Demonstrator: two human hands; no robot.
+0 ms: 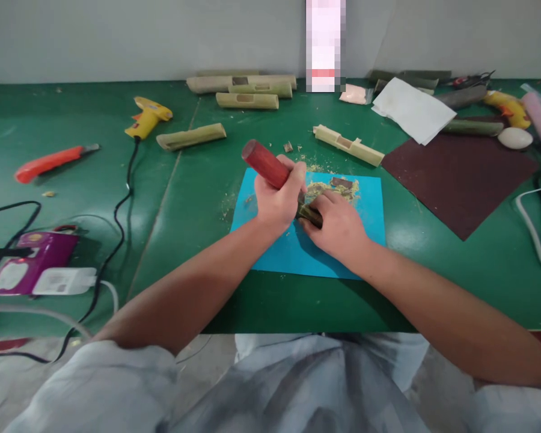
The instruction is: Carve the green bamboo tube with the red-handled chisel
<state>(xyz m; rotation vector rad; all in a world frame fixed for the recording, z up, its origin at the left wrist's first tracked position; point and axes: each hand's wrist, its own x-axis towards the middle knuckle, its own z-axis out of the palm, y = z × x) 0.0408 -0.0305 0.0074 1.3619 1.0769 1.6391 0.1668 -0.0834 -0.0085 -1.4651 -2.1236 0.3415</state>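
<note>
My left hand [277, 195] is closed around a carving tool with a thick red handle [265, 163]; the handle leans up and left. Its working end points down at a short dark-green bamboo piece [310, 215], and the tip itself is hidden. Fingers of my right hand [340, 222] are wrapped around the right end of that bamboo piece, pressing it over a blue sheet [270, 258]. Pale shavings [315, 189] and a small brown chip [341, 182] lie just beyond my hands.
On the green table [198, 198] lie a cut bamboo tube [348, 144], another bamboo length [192, 137], a yellow glue gun [148, 117] and an orange-handled knife [54, 162]. Cables surround a purple power strip [49, 255] at left. A brown sheet [462, 186] and an egg-shaped object [515, 138] are right.
</note>
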